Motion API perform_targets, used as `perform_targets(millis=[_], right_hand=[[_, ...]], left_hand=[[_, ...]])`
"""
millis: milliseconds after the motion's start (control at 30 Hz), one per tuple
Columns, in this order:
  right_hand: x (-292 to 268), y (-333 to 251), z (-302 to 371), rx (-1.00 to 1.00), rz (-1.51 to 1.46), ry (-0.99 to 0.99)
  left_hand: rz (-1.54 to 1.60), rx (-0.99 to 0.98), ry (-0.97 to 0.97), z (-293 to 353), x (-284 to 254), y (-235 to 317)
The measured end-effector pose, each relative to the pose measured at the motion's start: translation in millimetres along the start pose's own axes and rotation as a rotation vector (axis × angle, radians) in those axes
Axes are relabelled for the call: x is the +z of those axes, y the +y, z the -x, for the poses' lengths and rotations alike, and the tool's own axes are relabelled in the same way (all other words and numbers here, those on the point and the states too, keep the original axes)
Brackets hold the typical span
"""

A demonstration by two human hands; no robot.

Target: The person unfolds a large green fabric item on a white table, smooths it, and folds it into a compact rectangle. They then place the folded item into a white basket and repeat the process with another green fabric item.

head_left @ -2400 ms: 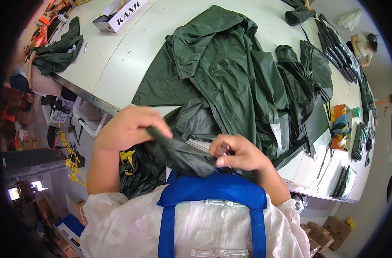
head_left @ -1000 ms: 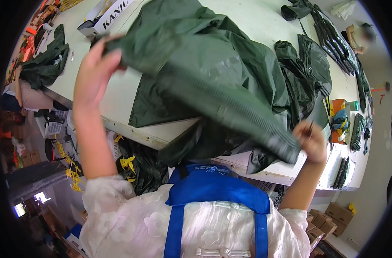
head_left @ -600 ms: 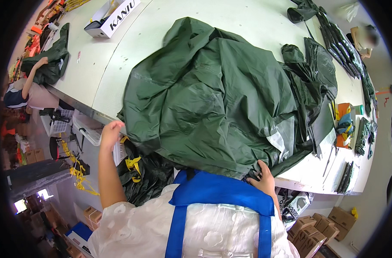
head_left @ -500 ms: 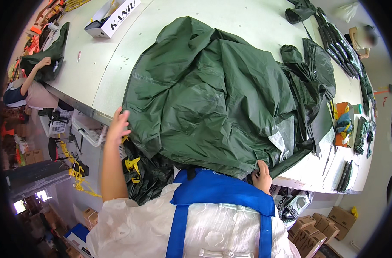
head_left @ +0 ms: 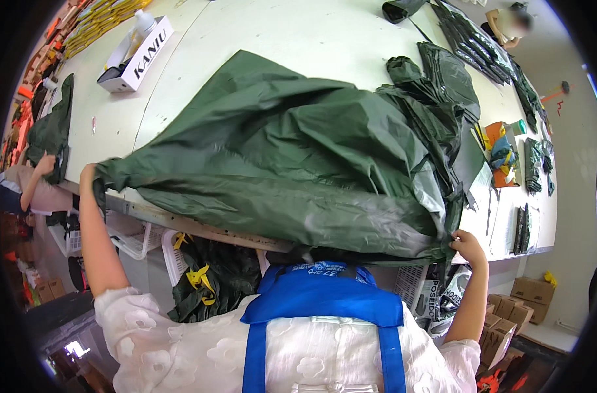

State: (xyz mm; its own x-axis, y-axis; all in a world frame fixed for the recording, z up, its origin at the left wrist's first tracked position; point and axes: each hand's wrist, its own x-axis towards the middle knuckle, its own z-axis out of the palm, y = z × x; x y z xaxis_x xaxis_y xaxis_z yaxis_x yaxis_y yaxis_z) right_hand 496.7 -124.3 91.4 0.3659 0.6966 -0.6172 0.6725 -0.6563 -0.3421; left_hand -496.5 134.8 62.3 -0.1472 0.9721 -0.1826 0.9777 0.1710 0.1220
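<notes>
A large sheet of dark green waterproof fabric (head_left: 298, 147) spreads over the near part of the table, its front edge drawn out sideways and hanging a little past the table edge. My left hand (head_left: 88, 177) is closed on the fabric's far-left corner, with the arm stretched out; the fingertips are partly hidden. At the other end, my right hand (head_left: 467, 247) pinches the near-right corner. Between the hands the front band of fabric is pulled fairly straight, while the middle stays rumpled. More bunched dark green fabric (head_left: 442, 92) lies against its right side.
A white box (head_left: 138, 59) holding a bottle stands at the far left. To the right are an orange box (head_left: 505, 154) and folded dark packets (head_left: 469, 39). Below the table edge are white baskets (head_left: 174, 259) and dark fabric with yellow ties (head_left: 213, 275). Co-workers are at both far sides.
My left hand has moved far left and closed on the fabric corner. My right hand has shifted right with its corner. The fabric's front edge has widened and straightened.
</notes>
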Motion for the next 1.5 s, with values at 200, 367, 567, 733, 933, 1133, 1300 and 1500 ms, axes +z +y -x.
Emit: perform_targets(millis=[200, 367, 567, 733, 933, 1133, 1300, 1500], right_hand=[[-58.5, -88.6, -73.6, -0.292, -0.138, 0.245], [-24.1, -218.9, -245.4, -0.765, 0.07, 0.664], [-15.7, -266.2, -309.4, -0.35, 0.453, 0.339], [-61.2, -221.3, -295.5, -0.589, -0.092, 0.513], [-167.7, -173.2, -205.0, -0.798, -0.844, 1.099], [-85.4, -104.0, -106.5, -0.797, -0.487, 1.059], [40.9, -122.3, -10.4, -0.675, 0.063, 0.154], [47.2, -129.9, -35.3, -0.806, 0.071, 0.686]], left_hand=[[-0.066, -0.106, 0.299, -76.8, 49.3, 152.0], [0.219, 0.563, 0.197, -101.7, 74.7, 437.0], [0.237, 0.445, -0.035, -151.9, 154.3, 541.8], [0.168, 0.398, -0.169, -155.0, 138.9, 517.5], [0.444, 0.599, 1.108, -140.8, -26.5, 494.0], [0.121, 0.578, 0.701, -33.7, 20.5, 363.6], [1.198, -0.171, -0.133, 78.4, 129.1, 304.7], [1.827, -0.307, -0.127, 129.3, 150.5, 366.3]])
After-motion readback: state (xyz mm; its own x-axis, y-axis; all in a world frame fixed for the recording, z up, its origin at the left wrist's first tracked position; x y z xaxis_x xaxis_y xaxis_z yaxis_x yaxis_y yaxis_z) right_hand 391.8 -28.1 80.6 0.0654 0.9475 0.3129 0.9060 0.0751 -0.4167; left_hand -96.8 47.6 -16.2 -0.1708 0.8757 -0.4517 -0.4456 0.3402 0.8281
